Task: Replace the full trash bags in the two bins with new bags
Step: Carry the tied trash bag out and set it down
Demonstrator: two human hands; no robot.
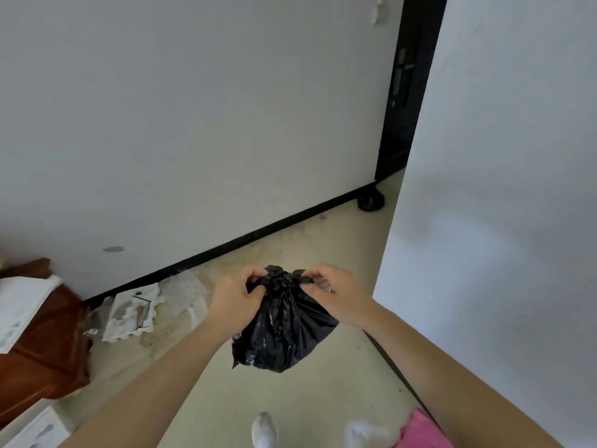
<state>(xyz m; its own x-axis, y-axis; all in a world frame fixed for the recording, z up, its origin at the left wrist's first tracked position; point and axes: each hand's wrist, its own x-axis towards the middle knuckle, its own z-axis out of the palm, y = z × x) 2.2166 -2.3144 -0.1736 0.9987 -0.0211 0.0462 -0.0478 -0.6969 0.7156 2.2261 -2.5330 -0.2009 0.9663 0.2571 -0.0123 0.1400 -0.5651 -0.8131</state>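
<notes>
Full bag: a black trash bag (284, 331), small and rounded, hanging in the air in front of the person, above the floor (323, 240) and touching nothing below it.
Neck: the top of the film is gathered into a crumpled knot-like bunch (282, 279) between the two hands; whether the knot is finished cannot be told.
Left hand (235, 299): fingers curled, pinching the left side of the bunch.
Right hand (336, 295): fingers and thumb pinching the right side of the bunch.
Likely handling: thin, soft, glossy film, probably slippery. The modest bulge suggests a light load. The film would stretch or tear if pulled at one spot.
Where to hold: the bunched neck, where many layers share the pull; the taut lower wall is the poorer choice.
Second bag (371, 199): a small dark tied bundle on the floor by the black door (403, 92), well apart.
Bins: none in view.
Surroundings: white wall with black skirting; torn papers (132, 312) at its foot; brown wooden furniture (42, 344) at left; a pink item (423, 431) and white-clad feet (264, 428) at the lower edge.
</notes>
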